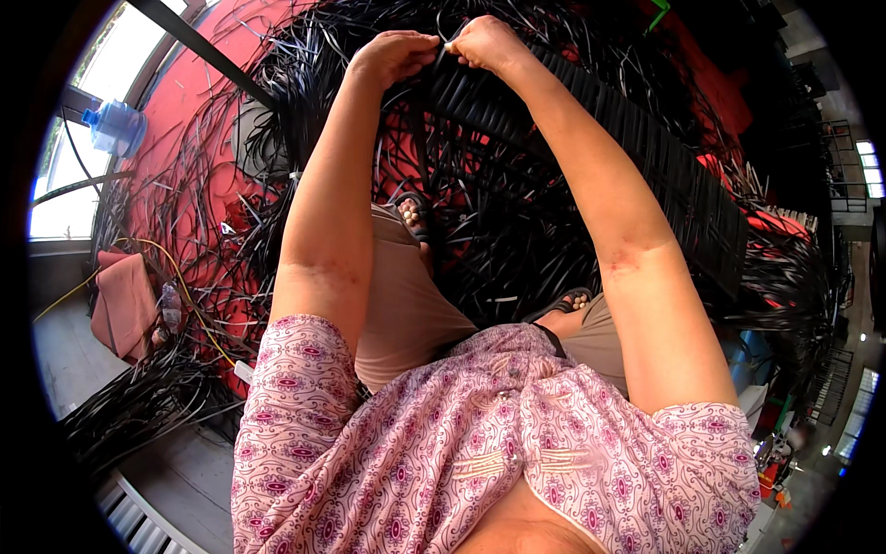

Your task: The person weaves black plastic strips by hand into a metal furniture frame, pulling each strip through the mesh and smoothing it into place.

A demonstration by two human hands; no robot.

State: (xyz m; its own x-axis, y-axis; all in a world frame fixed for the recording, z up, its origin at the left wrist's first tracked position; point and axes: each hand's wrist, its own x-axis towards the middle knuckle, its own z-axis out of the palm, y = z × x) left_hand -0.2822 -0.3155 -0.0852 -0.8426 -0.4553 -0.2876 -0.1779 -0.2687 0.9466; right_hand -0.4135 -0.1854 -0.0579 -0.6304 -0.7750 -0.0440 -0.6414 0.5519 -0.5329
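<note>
Both closed — left hand and right hand pinching a thin black strip, probably light, springy, slick — best gripped near woven panel.

Black woven strips, red floor, pink-patterned blouse.

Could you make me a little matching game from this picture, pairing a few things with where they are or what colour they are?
Things:
1. water bottle
2. folded cloth
3. woven strip panel
4. sandal

Descriptions:
A. black, running from the hands toward the right
B. pale blue, by the window at upper left
C. on a foot, between the forearms
D. pink, lying at the left

Pairs: 1-B, 2-D, 3-A, 4-C
</note>
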